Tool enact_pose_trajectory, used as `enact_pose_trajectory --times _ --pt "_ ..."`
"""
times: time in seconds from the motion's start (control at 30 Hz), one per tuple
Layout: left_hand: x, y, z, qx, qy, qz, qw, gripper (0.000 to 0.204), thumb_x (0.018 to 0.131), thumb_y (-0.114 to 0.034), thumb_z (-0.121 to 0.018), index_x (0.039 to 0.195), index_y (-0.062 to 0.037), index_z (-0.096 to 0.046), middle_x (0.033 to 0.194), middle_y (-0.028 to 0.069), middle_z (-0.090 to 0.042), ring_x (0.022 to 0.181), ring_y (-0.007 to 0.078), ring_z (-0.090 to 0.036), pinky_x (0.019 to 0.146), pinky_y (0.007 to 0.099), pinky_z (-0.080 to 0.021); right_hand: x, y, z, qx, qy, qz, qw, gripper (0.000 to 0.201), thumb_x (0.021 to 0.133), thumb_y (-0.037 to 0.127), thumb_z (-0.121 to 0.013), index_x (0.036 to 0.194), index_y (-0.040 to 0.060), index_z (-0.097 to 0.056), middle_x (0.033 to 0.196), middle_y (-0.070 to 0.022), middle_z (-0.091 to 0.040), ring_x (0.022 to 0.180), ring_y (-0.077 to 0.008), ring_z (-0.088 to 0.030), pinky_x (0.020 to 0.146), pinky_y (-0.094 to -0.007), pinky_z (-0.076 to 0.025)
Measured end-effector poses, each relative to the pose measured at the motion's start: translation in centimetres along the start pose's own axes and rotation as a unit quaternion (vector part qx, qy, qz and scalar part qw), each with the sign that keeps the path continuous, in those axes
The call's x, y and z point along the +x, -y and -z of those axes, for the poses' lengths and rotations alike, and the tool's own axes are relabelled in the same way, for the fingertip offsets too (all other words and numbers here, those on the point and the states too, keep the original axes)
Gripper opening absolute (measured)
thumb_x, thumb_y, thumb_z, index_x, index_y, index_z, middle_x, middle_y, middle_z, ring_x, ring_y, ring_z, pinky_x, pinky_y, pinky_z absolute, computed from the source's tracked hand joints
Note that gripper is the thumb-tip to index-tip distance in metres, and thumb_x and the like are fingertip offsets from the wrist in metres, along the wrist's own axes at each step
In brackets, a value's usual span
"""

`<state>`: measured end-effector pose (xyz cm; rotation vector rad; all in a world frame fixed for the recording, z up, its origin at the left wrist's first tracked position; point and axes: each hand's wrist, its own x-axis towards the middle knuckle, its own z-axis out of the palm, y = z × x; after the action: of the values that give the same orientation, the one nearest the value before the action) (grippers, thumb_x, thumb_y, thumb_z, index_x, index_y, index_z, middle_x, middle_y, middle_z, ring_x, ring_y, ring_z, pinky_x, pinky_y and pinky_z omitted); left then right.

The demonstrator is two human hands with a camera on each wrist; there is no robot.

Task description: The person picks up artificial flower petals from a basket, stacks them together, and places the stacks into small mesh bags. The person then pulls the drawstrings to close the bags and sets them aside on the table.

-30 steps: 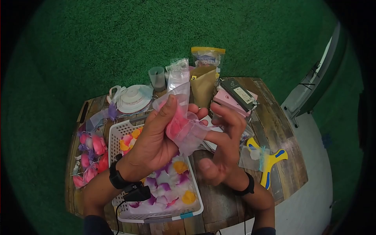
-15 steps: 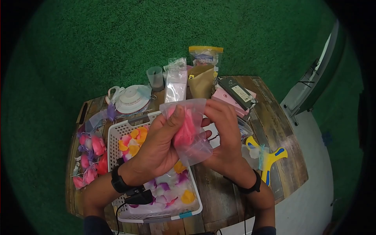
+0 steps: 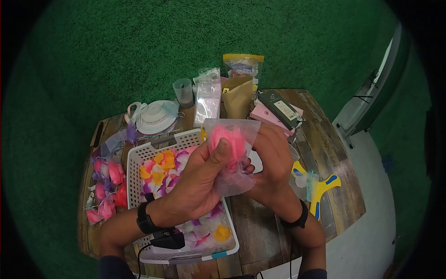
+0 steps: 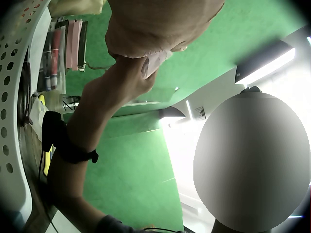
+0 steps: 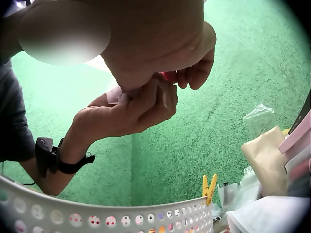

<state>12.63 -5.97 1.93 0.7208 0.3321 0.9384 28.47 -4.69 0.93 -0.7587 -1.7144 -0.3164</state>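
My left hand (image 3: pixel 197 183) holds a sheer white drawstring pouch (image 3: pixel 253 132) above the basket, its thumb pressed on the front. Bright pink petals (image 3: pixel 234 142) show through the fabric in a bunched lump. At the pouch's right side, my right hand (image 3: pixel 274 162) pinches the fabric with bent fingers, fingertips partly hidden behind it. In the right wrist view, the left hand (image 5: pixel 133 114) lies close under the right hand (image 5: pixel 160 39), with a bit of pink between them. White fabric (image 4: pixel 154 64) pokes out between the hands in the left wrist view.
Below sits a white perforated basket (image 3: pixel 134 162) of loose petals (image 3: pixel 158 176), a yellow clothespin (image 5: pixel 209 188) on its rim. Filled pouches (image 3: pixel 107 190) lie left; a yellow Y-shaped tool (image 3: pixel 320 190) lies right. A ribbon roll (image 3: pixel 158 117), cup (image 3: pixel 184 93), paper bag (image 3: pixel 238 100) and boxes (image 3: pixel 278 111) stand behind.
The pouch has turned flatter toward the head camera and shifted right. My right hand's fingers, spread apart at first, have closed in on its right side.
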Motion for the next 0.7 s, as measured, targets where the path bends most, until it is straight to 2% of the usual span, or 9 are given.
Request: enact_pose_trajectory --times 0.07,0.2,0.3,0.37,0.4,0.57,0.63,0.67,0.7 --pt "0.2 0.4 0.1 0.033 0.002 -0.017 0.999 0.039 0.096 -0.034 -0.06 0.121 -0.0043 -0.052 0.105 0.0057 -0.061 0.095 0.0157 -0.064 0.086 0.0337 -0.057 -0.2 -0.2 0.0 -0.012 -0.004 -0.005 1.0 0.046 0.058 0.016 -0.079 0.098 0.0 -0.064 0.098 -0.0132 -0.063 0.087 -0.0331 -0.061 0.073 -0.0391 -0.051" --pt "0.1 0.5 -0.2 0.083 -0.014 -0.032 0.996 0.042 0.097 -0.036 -0.057 0.122 -0.0027 -0.053 0.112 0.0091 -0.062 0.101 0.0189 -0.064 0.09 0.0364 -0.056 -0.5 -0.5 -0.1 -0.014 0.002 -0.02 1.0 0.045 0.058 0.015 -0.079 0.098 0.0001 -0.064 0.096 -0.0129 -0.063 0.085 -0.0325 -0.061 0.07 -0.0389 -0.05" --pt "-0.3 0.3 -0.1 0.075 -0.058 -0.031 0.995 0.036 0.098 -0.028 -0.057 0.123 -0.003 -0.053 0.116 0.0092 -0.062 0.103 0.0176 -0.064 0.093 0.0345 -0.054 -0.7 0.2 -0.2 0.012 0.036 -0.059 0.998 0.039 0.061 0.015 -0.08 0.094 0.0024 -0.063 0.089 -0.0109 -0.063 0.08 -0.0312 -0.061 0.067 -0.0387 -0.049" --pt "-0.7 0.1 0.5 0.147 -0.024 -0.03 0.988 0.035 0.098 -0.022 -0.058 0.127 -0.0029 -0.051 0.121 0.0089 -0.061 0.108 0.0162 -0.062 0.095 0.033 -0.052 -1.2 0.6 -0.2 0.04 0.097 -0.149 0.983 0.034 0.063 0.016 -0.08 0.09 0.0049 -0.062 0.081 -0.0089 -0.062 0.074 -0.0295 -0.06 0.061 -0.0374 -0.048" --pt "-1.0 0.0 1.2 0.137 0.004 0.007 0.991 0.036 0.098 -0.02 -0.059 0.128 -0.0022 -0.051 0.124 0.008 -0.06 0.113 0.0149 -0.059 0.097 0.0318 -0.05 -1.1 0.7 -0.4 0.044 0.08 -0.14 0.986 0.03 0.066 0.016 -0.08 0.085 0.0049 -0.06 0.072 -0.0086 -0.06 0.065 -0.0277 -0.059 0.055 -0.0357 -0.047" --pt "-2.1 -0.3 1.9 0.206 0.008 0.037 0.978 0.037 0.099 -0.024 -0.058 0.127 0.0001 -0.052 0.121 0.0072 -0.063 0.109 0.0166 -0.062 0.098 0.0327 -0.05 -2.1 0.5 -1.4 0.11 0.078 -0.211 0.968 0.028 0.068 0.016 -0.08 0.081 0.001 -0.061 0.065 -0.0098 -0.057 0.055 -0.0224 -0.057 0.051 -0.0324 -0.045" --pt "-2.7 -0.3 2.1 0.27 -0.005 0.053 0.961 0.029 0.1 -0.023 -0.057 0.119 -0.0009 -0.06 0.108 0.0078 -0.069 0.097 0.0134 -0.066 0.086 0.0315 -0.054 -2.1 0.6 -1.3 0.111 0.089 -0.265 0.954 0.023 0.072 0.015 -0.079 0.083 0.0007 -0.064 0.063 -0.0069 -0.059 0.055 -0.0134 -0.056 0.051 -0.028 -0.045" --pt "-3.0 -0.5 2.0 0.272 -0.007 0.05 0.961 0.029 0.1 -0.023 -0.057 0.119 -0.0009 -0.06 0.108 0.0078 -0.069 0.097 0.0134 -0.066 0.086 0.0315 -0.054 -2.0 0.8 -1.3 0.114 0.09 -0.262 0.954 0.023 0.072 0.015 -0.079 0.083 0.0007 -0.064 0.063 -0.0069 -0.059 0.055 -0.0134 -0.056 0.051 -0.028 -0.045" --pt "-3.5 -0.8 1.8 0.444 0.033 0.039 0.895 0.024 0.098 -0.023 -0.057 0.105 -0.0008 -0.062 0.094 0.0104 -0.069 0.085 0.0188 -0.068 0.076 0.0337 -0.053 -1.8 1.0 -1.3 0.136 0.096 -0.314 0.935 0.02 0.075 0.013 -0.078 0.085 0.0006 -0.066 0.062 -0.0049 -0.059 0.055 -0.0095 -0.055 0.05 -0.0257 -0.044"
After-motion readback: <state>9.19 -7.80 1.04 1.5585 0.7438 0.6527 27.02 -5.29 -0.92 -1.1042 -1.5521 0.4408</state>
